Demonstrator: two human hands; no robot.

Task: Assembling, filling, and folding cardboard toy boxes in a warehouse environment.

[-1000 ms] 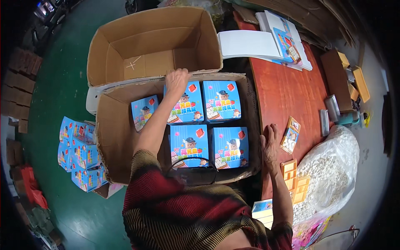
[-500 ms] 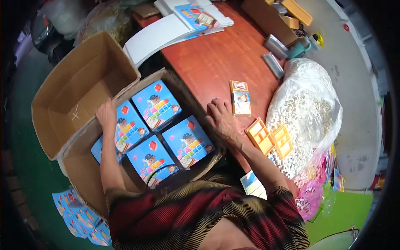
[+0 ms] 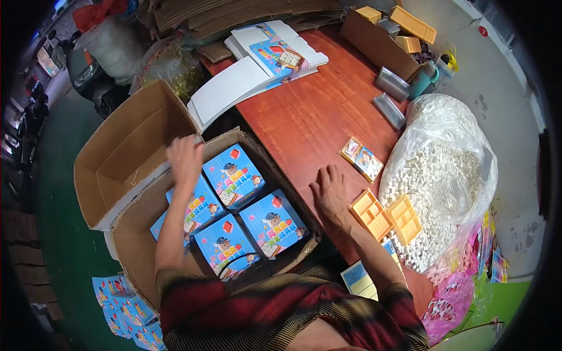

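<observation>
Over the wall between the two cartons hangs my left hand (image 3: 186, 161), fingers loosely bent and slightly apart, with nothing visible in them. Below it, a brown carton (image 3: 130, 253) holds several blue printed boxes (image 3: 233, 175) packed side by side; my left forearm covers part of them. My right hand (image 3: 332, 192) rests on the red-brown table near its edge, fingers spread and holding nothing. Just beyond its fingertips lies a small filled yellow tray (image 3: 361, 159). Two bare yellow compartment trays, one (image 3: 371, 214) beside the other (image 3: 404, 219), are right of my right wrist.
A clear bag of small white pieces (image 3: 436, 193) bulges at the table's right. Flat white printed cards (image 3: 234, 88) are stacked at the far left. An open carton (image 3: 126, 158) stands left, and blue printed sheets (image 3: 126, 313) lie on the green floor.
My left hand has shifted slightly along the carton wall. The small filled tray has turned on the table and sits farther from my right hand. The whole view has shifted a little.
</observation>
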